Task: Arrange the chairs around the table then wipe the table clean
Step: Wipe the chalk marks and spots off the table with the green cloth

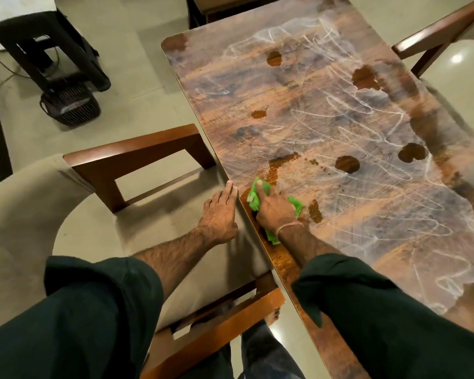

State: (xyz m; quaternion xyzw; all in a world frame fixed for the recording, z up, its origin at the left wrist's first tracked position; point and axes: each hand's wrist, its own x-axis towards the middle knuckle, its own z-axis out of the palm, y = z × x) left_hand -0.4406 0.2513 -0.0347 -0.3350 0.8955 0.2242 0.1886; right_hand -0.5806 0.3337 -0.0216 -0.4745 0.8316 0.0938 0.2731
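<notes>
2 arms reach forward, forearms bare, dark sleeves (101,310) pushed up near elbows; left hand (219,214) palm down, fingers straight and held together, index side along table edge (271,269); right hand (274,212) just beside it, palm down on green cloth (253,199), fingers bent over bunched fabric, index fingertip on top; thin thread band (289,226) round right wrist; 2 hands near, not touching.

Dark rolled sleeves (93,310), pale wrist thread (290,226)
</notes>
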